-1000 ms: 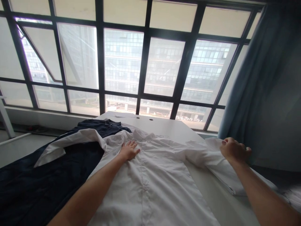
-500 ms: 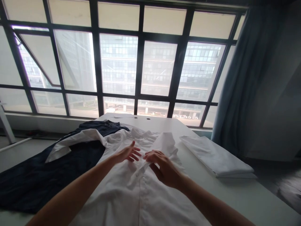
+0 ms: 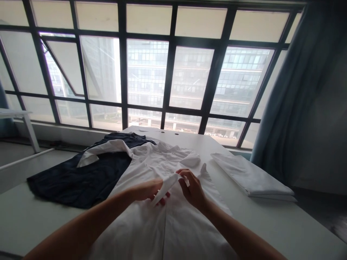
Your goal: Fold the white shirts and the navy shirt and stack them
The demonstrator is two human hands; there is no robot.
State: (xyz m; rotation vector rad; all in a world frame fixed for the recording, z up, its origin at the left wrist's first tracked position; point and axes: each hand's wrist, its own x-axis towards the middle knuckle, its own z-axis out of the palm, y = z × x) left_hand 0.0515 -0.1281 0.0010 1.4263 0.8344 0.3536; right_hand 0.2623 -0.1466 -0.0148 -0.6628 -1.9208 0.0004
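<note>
A long-sleeved white shirt (image 3: 146, 224) lies spread on the table, its collar end away from me. Over its middle, my right hand (image 3: 191, 187) pinches the upper end of a narrow raised fold of the shirt, perhaps a cuff or a front edge. My left hand (image 3: 148, 190) is closed around the lower part of this fold, which partly hides its fingers. One sleeve stretches left across a dark navy garment (image 3: 62, 180), which lies partly under the shirt.
A folded white cloth (image 3: 252, 177) rests on the right of the white table (image 3: 18, 213). Behind stand large framed windows (image 3: 146, 72), one pane tilted. A blue-grey curtain (image 3: 282, 94) hangs at right. Another white table (image 3: 31, 133) stands at far left.
My left hand, open before, has closed on the fold. My right hand has moved slightly right and up, lifting the fold. The view has turned a little left.
</note>
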